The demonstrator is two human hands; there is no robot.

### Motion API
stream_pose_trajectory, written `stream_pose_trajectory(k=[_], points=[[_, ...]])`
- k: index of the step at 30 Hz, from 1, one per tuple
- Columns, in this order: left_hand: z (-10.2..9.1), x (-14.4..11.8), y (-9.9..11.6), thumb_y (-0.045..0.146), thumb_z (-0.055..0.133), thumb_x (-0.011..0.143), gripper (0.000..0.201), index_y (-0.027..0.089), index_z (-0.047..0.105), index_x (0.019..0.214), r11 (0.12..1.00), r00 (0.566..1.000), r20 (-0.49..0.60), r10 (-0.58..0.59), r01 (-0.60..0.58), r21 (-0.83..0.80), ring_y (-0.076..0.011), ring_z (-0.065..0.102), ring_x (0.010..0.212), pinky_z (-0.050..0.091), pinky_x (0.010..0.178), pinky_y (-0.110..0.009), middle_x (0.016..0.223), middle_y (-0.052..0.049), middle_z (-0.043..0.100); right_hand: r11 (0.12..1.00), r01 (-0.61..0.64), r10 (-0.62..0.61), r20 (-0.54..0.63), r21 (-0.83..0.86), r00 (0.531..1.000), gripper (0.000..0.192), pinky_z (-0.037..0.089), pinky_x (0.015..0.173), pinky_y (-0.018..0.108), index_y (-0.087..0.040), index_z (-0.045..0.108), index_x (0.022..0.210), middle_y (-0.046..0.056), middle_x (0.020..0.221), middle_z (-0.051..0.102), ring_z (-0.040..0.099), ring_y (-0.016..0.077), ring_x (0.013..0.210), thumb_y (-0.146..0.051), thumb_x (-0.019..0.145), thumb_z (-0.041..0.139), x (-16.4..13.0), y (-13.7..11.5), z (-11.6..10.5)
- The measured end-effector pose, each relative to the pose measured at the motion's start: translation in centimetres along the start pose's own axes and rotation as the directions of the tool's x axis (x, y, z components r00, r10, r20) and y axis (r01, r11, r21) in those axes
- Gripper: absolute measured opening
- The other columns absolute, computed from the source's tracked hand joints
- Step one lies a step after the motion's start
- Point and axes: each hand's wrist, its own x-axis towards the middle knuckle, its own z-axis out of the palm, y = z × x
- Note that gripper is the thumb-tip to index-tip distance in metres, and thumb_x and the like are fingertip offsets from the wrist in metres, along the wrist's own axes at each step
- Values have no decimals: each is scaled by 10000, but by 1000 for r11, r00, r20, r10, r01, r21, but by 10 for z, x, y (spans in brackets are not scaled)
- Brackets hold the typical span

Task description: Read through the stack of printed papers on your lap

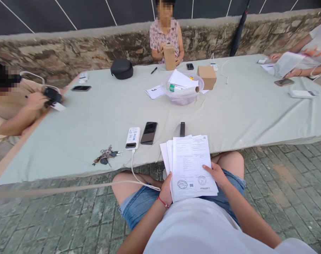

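A stack of printed papers (pixel 191 155) rests half on the table's near edge and half over my lap. Two round stamps and a barcode show on the lower part of the top sheet. At the stack's lower left edge, my left hand (pixel 166 190) is closed round it, fingers partly hidden underneath. My right hand (pixel 216 175) grips the right edge, with its thumb or finger lying on the top sheet. Just beyond the papers lies a small black stick-shaped object (pixel 182 129). A black phone (pixel 149 133) and a white power bank (pixel 133 138) with a cable plugged in lie to the left.
Keys (pixel 106 156) lie near the front edge of the cloth-covered table (pixel 96 116). Farther back are a plastic basin (pixel 181 98) of papers, a cardboard box (pixel 207 77) and a black case (pixel 122 68). Three other people sit round the table. A white cable (pixel 132 165) hangs off the edge.
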Motion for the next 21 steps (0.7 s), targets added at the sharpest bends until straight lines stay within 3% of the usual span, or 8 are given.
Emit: stream_pose_trajectory(k=[3, 6, 9, 14, 18, 21], points=[[-6, -6, -6, 719, 699, 781, 772, 157, 670, 1310, 985, 973, 171, -153, 164, -54, -408, 497, 1431, 356, 1210, -603, 1360, -213, 678, 997, -29, 31, 24, -68, 999, 522, 626, 896, 514, -168, 757, 1104, 116, 1042, 807, 781, 318, 932, -572, 777, 811, 2, -6, -11], [-11, -6, -10, 601, 832, 716, 673, 146, 720, 1198, 999, 999, 20, -50, 50, -20, -423, 587, 1339, 421, 1171, -594, 1265, -211, 730, 984, -51, 46, -34, -168, 998, 519, 627, 886, 555, -164, 777, 1056, 131, 1017, 809, 778, 353, 925, -602, 778, 794, 0, -7, -26], [-11, -3, -10, 511, 929, 623, 627, 121, 748, 1080, 993, 987, -130, 96, -87, 74, -413, 698, 1173, 509, 1090, -561, 1146, -205, 774, 978, 4, -33, -135, -208, 990, 503, 628, 894, 569, -193, 766, 1082, 110, 1053, 807, 770, 363, 965, -562, 746, 827, -2, -5, -40], [-7, 1, -8, 471, 970, 553, 644, 112, 751, 1040, 981, 971, -169, 167, -146, 129, -369, 750, 1054, 543, 1045, -529, 1081, -187, 793, 992, 95, -109, -194, -83, 975, 441, 645, 834, 495, -224, 703, 1007, 83, 1018, 807, 773, 313, 917, -511, 711, 858, -7, -6, -48], [-7, -1, -8, 420, 985, 524, 647, 123, 744, 1046, 984, 969, -189, 162, -143, 108, -373, 741, 1072, 542, 1044, -526, 1082, -172, 795, 998, 46, -53, -178, -41, 983, 470, 643, 785, 480, -215, 688, 998, 92, 989, 806, 771, 300, 851, -514, 682, 864, -9, -11, -41], [-3, -5, -6, 496, 938, 603, 676, 131, 735, 1134, 993, 986, -135, 101, -91, 72, -408, 692, 1179, 525, 1065, -538, 1149, -183, 777, 999, 21, -25, -145, -29, 989, 523, 639, 778, 492, -212, 688, 1067, 112, 1048, 801, 770, 319, 874, -512, 675, 861, -6, -13, -31]])
